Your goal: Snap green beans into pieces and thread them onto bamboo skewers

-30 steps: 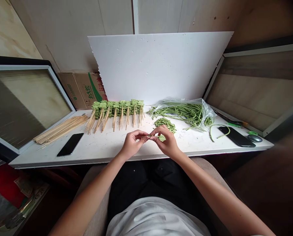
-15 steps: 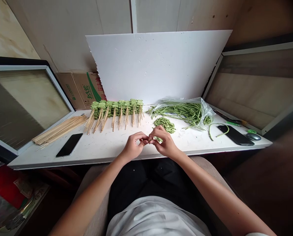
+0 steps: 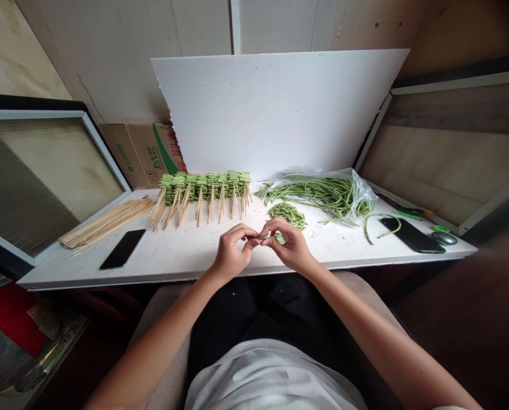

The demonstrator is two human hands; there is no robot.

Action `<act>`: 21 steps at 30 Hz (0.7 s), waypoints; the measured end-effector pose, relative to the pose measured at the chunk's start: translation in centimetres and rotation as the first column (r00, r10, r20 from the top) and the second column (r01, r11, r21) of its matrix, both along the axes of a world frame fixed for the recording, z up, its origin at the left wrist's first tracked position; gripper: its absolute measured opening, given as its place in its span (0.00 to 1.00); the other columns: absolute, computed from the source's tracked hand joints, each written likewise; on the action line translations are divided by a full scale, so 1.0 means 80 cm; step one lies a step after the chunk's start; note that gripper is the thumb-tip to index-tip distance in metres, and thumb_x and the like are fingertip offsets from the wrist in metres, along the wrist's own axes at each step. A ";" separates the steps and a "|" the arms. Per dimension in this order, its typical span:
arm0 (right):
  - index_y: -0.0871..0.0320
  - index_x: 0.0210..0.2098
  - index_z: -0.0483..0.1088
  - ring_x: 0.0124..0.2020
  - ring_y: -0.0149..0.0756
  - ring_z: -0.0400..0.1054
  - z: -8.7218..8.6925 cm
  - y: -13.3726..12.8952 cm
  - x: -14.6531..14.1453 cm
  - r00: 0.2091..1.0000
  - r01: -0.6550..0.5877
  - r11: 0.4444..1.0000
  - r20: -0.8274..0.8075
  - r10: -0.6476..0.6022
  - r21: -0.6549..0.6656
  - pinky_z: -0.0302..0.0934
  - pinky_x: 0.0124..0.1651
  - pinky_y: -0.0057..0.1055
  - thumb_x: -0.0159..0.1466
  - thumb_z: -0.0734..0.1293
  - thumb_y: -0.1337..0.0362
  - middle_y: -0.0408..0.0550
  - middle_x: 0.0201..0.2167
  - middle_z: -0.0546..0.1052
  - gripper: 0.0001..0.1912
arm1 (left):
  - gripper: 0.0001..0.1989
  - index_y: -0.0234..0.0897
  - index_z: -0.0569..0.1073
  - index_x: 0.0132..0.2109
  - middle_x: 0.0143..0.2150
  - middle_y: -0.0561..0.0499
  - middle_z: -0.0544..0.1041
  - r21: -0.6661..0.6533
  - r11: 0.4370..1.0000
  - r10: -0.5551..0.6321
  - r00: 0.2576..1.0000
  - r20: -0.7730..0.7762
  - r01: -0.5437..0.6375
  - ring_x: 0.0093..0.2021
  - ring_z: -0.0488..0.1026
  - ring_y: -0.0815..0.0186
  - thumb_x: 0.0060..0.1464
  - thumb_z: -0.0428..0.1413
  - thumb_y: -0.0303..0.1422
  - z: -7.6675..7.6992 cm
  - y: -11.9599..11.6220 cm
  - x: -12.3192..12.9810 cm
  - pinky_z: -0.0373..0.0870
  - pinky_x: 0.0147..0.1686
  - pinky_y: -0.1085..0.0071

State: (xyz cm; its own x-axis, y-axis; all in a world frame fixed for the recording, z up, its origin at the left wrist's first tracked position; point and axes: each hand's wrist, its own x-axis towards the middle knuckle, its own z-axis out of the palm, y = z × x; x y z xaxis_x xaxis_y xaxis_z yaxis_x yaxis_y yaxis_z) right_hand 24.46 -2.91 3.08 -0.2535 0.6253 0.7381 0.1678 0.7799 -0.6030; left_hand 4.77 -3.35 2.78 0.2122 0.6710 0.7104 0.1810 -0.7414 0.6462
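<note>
My left hand (image 3: pixel 231 251) and my right hand (image 3: pixel 289 246) meet above the white table, and their fingertips pinch a short piece of green long bean (image 3: pixel 265 238) between them. Just beyond my right hand lies a small heap of coiled green beans (image 3: pixel 287 214), partly hidden by my fingers at its near end. Farther back stands a row of bean bundles on bamboo skewers (image 3: pixel 203 189), their points facing me. Long uncut beans (image 3: pixel 318 195) lie on a clear plastic bag (image 3: pixel 357 196) to the right.
A bundle of loose bamboo skewers (image 3: pixel 107 223) and a black phone (image 3: pixel 122 249) lie at the table's left. On the right are a second phone (image 3: pixel 413 235), a computer mouse (image 3: pixel 444 238) and scissors (image 3: pixel 403 208). A white foam board (image 3: pixel 275 108) stands behind, beside a cardboard box (image 3: pixel 141 155).
My hands stay together at the same spot, with the bean piece still pinched between them. Only my fingers have shifted slightly, and the view has moved a little.
</note>
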 end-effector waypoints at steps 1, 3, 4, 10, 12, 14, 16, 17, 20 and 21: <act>0.51 0.39 0.77 0.40 0.43 0.70 -0.001 0.000 0.000 1.000 -0.005 1.000 -0.011 0.005 -0.008 0.66 0.44 0.42 0.70 0.72 0.49 0.49 0.36 0.78 0.13 | 0.07 0.39 0.81 0.38 0.36 0.46 0.81 -0.002 1.000 -0.002 1.000 0.008 0.002 0.36 0.74 0.60 0.65 0.63 0.36 0.000 -0.001 0.000 0.70 0.40 0.64; 0.52 0.39 0.77 0.41 0.43 0.71 -0.002 0.001 -0.001 1.000 -0.011 1.000 -0.027 0.011 -0.027 0.66 0.44 0.42 0.70 0.72 0.47 0.50 0.36 0.78 0.14 | 0.07 0.40 0.81 0.38 0.36 0.46 0.81 -0.013 1.000 -0.003 1.000 0.019 0.004 0.37 0.75 0.60 0.64 0.64 0.37 0.001 -0.002 0.001 0.69 0.40 0.64; 0.52 0.39 0.77 0.42 0.44 0.71 -0.003 0.001 -0.001 0.999 -0.015 0.999 -0.033 0.014 -0.037 0.67 0.44 0.42 0.70 0.72 0.47 0.50 0.36 0.78 0.15 | 0.07 0.40 0.82 0.38 0.36 0.45 0.81 -0.020 1.000 -0.004 1.000 0.023 0.004 0.37 0.75 0.60 0.64 0.65 0.37 0.001 -0.003 0.001 0.69 0.40 0.64; 0.53 0.39 0.76 0.41 0.42 0.72 -0.009 0.006 -0.001 0.997 -0.052 0.995 -0.069 0.046 -0.084 0.67 0.44 0.39 0.70 0.73 0.48 0.49 0.37 0.77 0.15 | 0.09 0.40 0.82 0.38 0.36 0.45 0.81 -0.014 1.000 -0.003 1.000 0.020 0.003 0.36 0.74 0.60 0.63 0.65 0.39 0.003 -0.006 0.003 0.70 0.40 0.63; 0.53 0.38 0.75 0.41 0.41 0.72 -0.010 0.006 -0.002 0.994 -0.076 0.992 -0.092 0.067 -0.104 0.67 0.44 0.38 0.69 0.73 0.48 0.49 0.37 0.77 0.15 | 0.09 0.39 0.82 0.38 0.35 0.46 0.81 0.002 1.000 -0.006 1.000 0.016 0.006 0.36 0.74 0.61 0.64 0.65 0.39 0.004 -0.007 0.004 0.69 0.40 0.63; 0.53 0.39 0.76 0.40 0.40 0.71 -0.008 0.005 -0.003 0.989 -0.107 0.986 -0.120 0.092 -0.125 0.66 0.44 0.38 0.69 0.74 0.48 0.49 0.37 0.76 0.16 | 0.09 0.40 0.82 0.38 0.35 0.46 0.81 0.009 1.000 -0.005 1.000 0.020 0.005 0.35 0.74 0.61 0.64 0.66 0.39 0.005 -0.008 0.004 0.70 0.39 0.63; 0.53 0.39 0.76 0.40 0.40 0.72 -0.006 0.004 -0.004 0.985 -0.124 0.981 -0.140 0.103 -0.150 0.67 0.44 0.38 0.68 0.75 0.47 0.49 0.37 0.76 0.16 | 0.10 0.40 0.82 0.38 0.34 0.46 0.81 -0.003 1.000 0.001 0.999 0.034 -0.001 0.35 0.74 0.60 0.62 0.67 0.41 0.006 -0.010 0.005 0.70 0.40 0.63; 0.54 0.39 0.76 0.40 0.40 0.72 -0.004 0.003 -0.004 0.983 -0.129 0.978 -0.148 0.105 -0.165 0.67 0.44 0.38 0.68 0.75 0.46 0.49 0.37 0.76 0.17 | 0.11 0.40 0.82 0.38 0.34 0.46 0.81 -0.015 1.000 0.005 0.999 0.044 -0.005 0.35 0.74 0.60 0.61 0.68 0.42 0.006 -0.011 0.006 0.70 0.40 0.63; 0.54 0.39 0.76 0.40 0.40 0.73 0.000 0.000 -0.005 0.978 -0.150 0.966 -0.176 0.114 -0.210 0.68 0.42 0.38 0.66 0.76 0.45 0.49 0.37 0.76 0.18 | 0.12 0.40 0.83 0.37 0.35 0.46 0.82 -0.045 0.999 0.018 0.997 0.074 -0.015 0.35 0.75 0.59 0.57 0.71 0.44 0.009 -0.015 0.007 0.71 0.41 0.62; 0.54 0.39 0.76 0.40 0.40 0.73 0.002 -0.001 -0.005 0.974 -0.164 0.961 -0.191 0.122 -0.224 0.69 0.42 0.37 0.66 0.76 0.46 0.49 0.38 0.76 0.18 | 0.12 0.40 0.83 0.38 0.35 0.46 0.82 -0.052 0.999 0.021 0.996 0.081 -0.017 0.36 0.75 0.59 0.57 0.71 0.43 0.010 -0.017 0.007 0.71 0.41 0.62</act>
State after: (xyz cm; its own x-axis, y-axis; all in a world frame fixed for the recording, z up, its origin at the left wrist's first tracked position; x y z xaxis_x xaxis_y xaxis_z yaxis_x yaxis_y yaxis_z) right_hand 24.05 -2.96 3.22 -0.2346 0.7539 0.6137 -0.0587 0.6192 -0.7831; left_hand 5.36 -4.72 3.58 0.1415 0.7102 0.6897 0.1397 -0.7040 0.6963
